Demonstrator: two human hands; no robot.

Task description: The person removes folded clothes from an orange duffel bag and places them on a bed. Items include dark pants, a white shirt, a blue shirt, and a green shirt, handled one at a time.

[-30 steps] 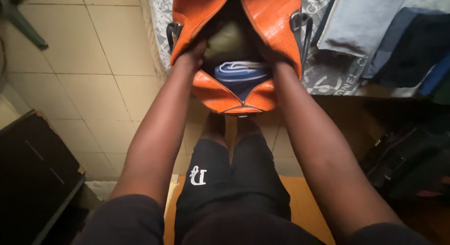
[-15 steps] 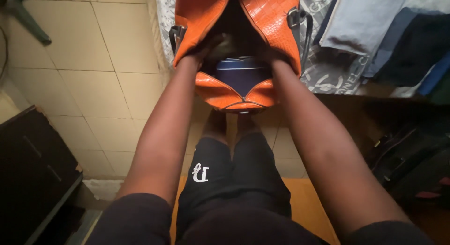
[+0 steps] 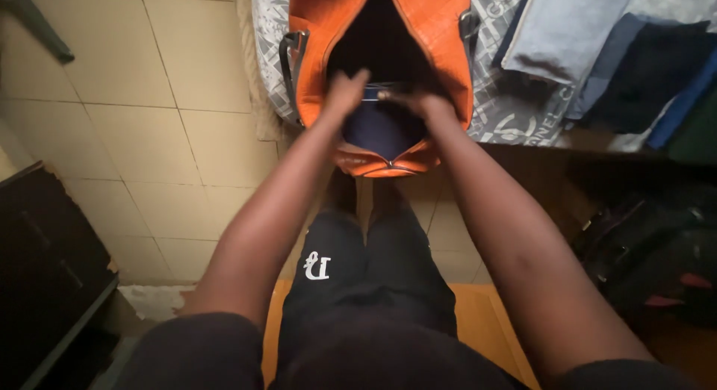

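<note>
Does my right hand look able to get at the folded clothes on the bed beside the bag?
Probably yes. The right hand rests at the open orange bag's mouth, and the folded clothes lie uncovered just to its right; only the bag's side stands between.

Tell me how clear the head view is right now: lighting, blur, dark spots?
Head view: dim, warm light; the orange bag has a near-black interior; left hand and right hand slightly motion-blurred; the black bag at right is lost in shadow.

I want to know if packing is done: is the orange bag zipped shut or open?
Open. The orange bag gapes wide at the top, with dark blue folded clothing showing inside under both hands.
</note>
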